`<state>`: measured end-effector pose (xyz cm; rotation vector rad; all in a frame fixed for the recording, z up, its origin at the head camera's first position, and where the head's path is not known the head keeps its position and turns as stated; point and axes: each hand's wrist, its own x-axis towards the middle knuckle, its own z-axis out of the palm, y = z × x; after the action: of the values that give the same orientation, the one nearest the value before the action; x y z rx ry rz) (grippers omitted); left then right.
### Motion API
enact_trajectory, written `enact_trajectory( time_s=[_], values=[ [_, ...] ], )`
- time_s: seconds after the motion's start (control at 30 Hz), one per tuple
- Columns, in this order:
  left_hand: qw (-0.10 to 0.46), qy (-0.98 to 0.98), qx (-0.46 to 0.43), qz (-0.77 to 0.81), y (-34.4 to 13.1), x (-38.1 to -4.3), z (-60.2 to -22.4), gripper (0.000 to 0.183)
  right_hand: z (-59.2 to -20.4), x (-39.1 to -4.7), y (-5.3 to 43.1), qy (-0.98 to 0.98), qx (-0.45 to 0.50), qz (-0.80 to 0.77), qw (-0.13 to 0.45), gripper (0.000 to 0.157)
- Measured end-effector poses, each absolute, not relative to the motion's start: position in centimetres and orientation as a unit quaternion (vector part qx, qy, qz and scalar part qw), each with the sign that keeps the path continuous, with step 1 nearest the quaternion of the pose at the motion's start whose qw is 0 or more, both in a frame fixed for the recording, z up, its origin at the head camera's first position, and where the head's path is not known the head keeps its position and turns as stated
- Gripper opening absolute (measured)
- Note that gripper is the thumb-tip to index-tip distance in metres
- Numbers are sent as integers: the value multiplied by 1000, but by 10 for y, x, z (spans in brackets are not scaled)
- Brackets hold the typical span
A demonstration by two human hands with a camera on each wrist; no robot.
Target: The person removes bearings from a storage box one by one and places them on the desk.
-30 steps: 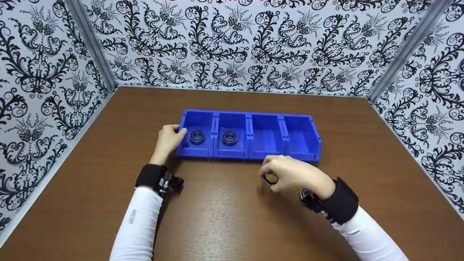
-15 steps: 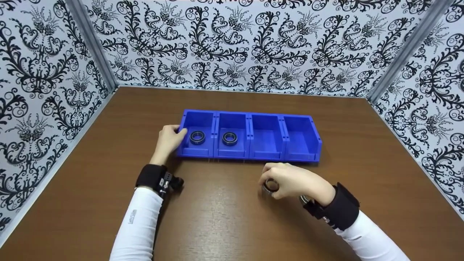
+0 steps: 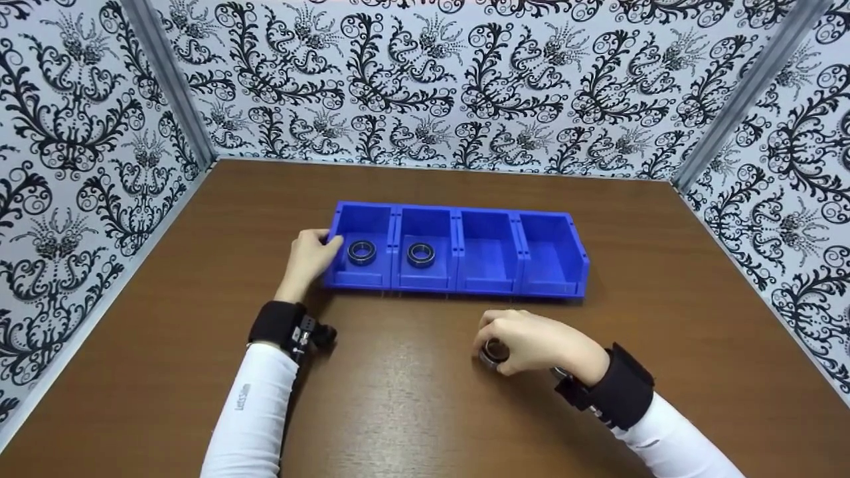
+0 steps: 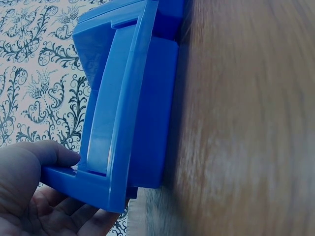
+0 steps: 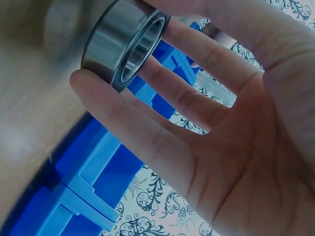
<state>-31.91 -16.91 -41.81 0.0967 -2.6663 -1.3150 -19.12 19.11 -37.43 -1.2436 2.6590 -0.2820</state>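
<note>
My left hand (image 3: 308, 257) grips the left side wall of a blue row of joined bins (image 3: 425, 283). In the left wrist view the thumb lies on the inner side of the bin's rim (image 4: 120, 118), and the fingers are behind and below it. In front of the bins, my right hand (image 3: 531, 338) holds a ball bearing (image 3: 490, 362), tilted on edge, by its outer rim between thumb and fingers. The right wrist view shows this steel bearing (image 5: 109, 46) close up; whether it touches the table cannot be told.
One bearing (image 3: 362, 262) lies flat in the leftmost bin and another bearing (image 3: 420, 263) in the second. A shiny ring edge (image 3: 560, 373) peeks out under the right wrist, mostly hidden. Patterned walls (image 3: 425, 79) enclose the brown table (image 3: 392, 411) at the back and sides.
My right hand has moved toward the table's near side with the bearing, away from the bins. The left hand and the bins have stayed in place.
</note>
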Motion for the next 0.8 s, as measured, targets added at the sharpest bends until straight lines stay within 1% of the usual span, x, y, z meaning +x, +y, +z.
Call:
enact_trajectory(
  time_s=[0.2,0.63,0.8],
  values=[
    [79,-894,30,-441,-169,-319,-418,38,-379,-190,190,896,-421,-97,104,30],
    [88,-891,29,-444,-169,-319,-417,30,-386,-189,190,900,-415,-95,100,36],
    [84,-892,32,-444,-169,-318,-418,34,-387,-188,189,902,-409,-97,99,35]
  ],
)
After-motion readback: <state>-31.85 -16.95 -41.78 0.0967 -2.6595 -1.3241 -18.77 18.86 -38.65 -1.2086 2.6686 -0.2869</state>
